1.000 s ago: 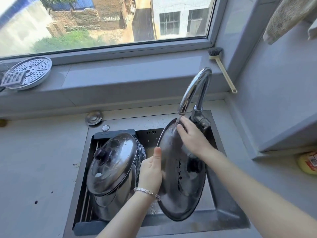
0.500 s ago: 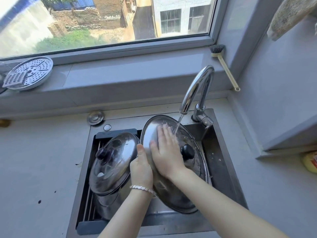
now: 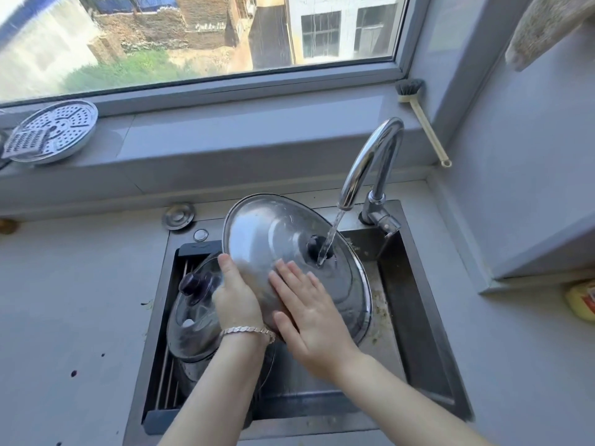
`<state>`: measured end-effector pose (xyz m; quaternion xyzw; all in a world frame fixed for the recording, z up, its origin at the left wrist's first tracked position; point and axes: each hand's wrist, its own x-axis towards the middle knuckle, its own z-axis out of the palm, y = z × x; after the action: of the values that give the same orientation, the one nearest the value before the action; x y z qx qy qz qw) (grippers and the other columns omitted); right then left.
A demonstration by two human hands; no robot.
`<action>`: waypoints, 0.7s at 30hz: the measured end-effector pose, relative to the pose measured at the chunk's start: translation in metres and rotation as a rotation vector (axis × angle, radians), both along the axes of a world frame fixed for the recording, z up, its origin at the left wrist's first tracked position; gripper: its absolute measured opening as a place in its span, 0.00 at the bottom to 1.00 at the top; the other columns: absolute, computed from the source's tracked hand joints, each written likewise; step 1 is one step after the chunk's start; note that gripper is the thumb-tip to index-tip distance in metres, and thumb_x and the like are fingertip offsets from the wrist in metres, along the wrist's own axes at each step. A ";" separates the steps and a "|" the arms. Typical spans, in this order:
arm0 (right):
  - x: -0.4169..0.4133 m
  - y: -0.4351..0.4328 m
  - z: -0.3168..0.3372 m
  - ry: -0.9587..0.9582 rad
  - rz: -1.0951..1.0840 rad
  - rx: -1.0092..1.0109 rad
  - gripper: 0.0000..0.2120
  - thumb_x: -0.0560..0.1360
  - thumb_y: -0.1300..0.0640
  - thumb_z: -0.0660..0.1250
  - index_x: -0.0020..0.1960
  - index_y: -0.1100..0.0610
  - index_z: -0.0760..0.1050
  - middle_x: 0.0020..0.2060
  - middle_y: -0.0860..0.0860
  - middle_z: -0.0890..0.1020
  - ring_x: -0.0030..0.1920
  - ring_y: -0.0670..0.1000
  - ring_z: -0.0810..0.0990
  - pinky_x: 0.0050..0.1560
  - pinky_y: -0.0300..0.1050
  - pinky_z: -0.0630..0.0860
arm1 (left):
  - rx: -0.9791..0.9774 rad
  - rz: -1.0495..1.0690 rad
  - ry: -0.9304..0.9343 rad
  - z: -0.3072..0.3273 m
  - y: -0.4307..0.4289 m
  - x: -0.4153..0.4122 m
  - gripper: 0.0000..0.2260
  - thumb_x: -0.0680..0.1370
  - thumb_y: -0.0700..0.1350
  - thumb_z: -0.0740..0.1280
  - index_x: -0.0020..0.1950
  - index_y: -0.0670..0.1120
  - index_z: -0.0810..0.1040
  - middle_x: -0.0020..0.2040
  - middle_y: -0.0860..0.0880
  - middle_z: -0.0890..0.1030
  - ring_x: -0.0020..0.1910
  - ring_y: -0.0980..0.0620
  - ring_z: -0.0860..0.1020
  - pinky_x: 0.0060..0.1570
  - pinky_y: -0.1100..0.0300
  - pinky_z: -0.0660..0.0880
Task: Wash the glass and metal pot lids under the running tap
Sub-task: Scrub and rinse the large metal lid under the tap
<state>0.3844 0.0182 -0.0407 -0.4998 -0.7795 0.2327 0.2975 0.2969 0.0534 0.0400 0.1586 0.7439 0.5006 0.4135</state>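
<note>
A large metal pot lid (image 3: 283, 233) with a dark knob is held tilted over the sink, its domed top facing me. Water from the chrome tap (image 3: 370, 162) falls right beside the knob. My left hand (image 3: 236, 294) grips the lid's lower left rim, thumb on top. My right hand (image 3: 309, 313) lies flat on the lid's near surface, fingers spread. A glass lid (image 3: 193, 310) with a dark knob rests on a stack of lids at the sink's left side, partly hidden by my left hand.
The steel sink (image 3: 415, 304) has food scraps on its right floor. On the windowsill lie a perforated steamer plate (image 3: 54, 130) with a grater at left and a dish brush (image 3: 421, 117) at right. A yellow item (image 3: 581, 300) sits on the right counter.
The metal lid has turned from edge-on to domed top facing me and tilted left. My right hand slid from its upper rim down across the surface to the near edge.
</note>
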 end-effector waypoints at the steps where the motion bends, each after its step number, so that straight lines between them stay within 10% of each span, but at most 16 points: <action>1: 0.008 -0.003 -0.007 0.011 -0.038 -0.056 0.30 0.78 0.38 0.42 0.75 0.51 0.51 0.75 0.46 0.53 0.75 0.40 0.44 0.74 0.40 0.40 | 0.001 0.046 0.007 0.002 -0.001 -0.002 0.21 0.79 0.59 0.54 0.36 0.45 0.71 0.35 0.52 0.74 0.35 0.55 0.73 0.42 0.60 0.71; 6: 0.037 0.010 -0.019 0.182 -0.365 -0.581 0.29 0.80 0.45 0.47 0.76 0.55 0.42 0.75 0.45 0.41 0.75 0.41 0.39 0.72 0.37 0.37 | 0.006 0.124 0.092 0.008 -0.010 -0.008 0.23 0.79 0.62 0.52 0.32 0.48 0.69 0.32 0.52 0.71 0.33 0.52 0.71 0.36 0.59 0.69; 12: 0.000 -0.005 0.016 -0.013 -0.222 -0.406 0.41 0.69 0.34 0.35 0.75 0.54 0.35 0.70 0.42 0.33 0.73 0.42 0.32 0.71 0.40 0.32 | 0.083 0.156 0.048 0.005 -0.007 0.005 0.22 0.79 0.60 0.53 0.41 0.42 0.73 0.37 0.49 0.76 0.41 0.48 0.75 0.44 0.60 0.69; 17: 0.020 0.036 0.003 0.214 -0.599 -0.755 0.30 0.80 0.45 0.47 0.76 0.60 0.45 0.77 0.56 0.46 0.76 0.52 0.43 0.74 0.46 0.40 | 0.097 0.179 0.138 0.007 -0.016 0.006 0.24 0.80 0.58 0.53 0.29 0.45 0.66 0.27 0.52 0.69 0.29 0.53 0.66 0.27 0.72 0.67; 21: -0.010 -0.001 0.024 0.043 -0.416 -0.601 0.39 0.71 0.35 0.36 0.76 0.54 0.39 0.76 0.52 0.38 0.75 0.52 0.35 0.73 0.50 0.35 | 0.131 0.173 0.077 0.005 -0.014 0.011 0.22 0.80 0.58 0.53 0.33 0.46 0.70 0.29 0.54 0.73 0.30 0.58 0.69 0.26 0.73 0.68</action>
<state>0.3741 0.0171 -0.0165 -0.7077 -0.5515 0.3964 0.1948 0.3079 0.0396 0.0447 0.1396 0.7359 0.5753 0.3285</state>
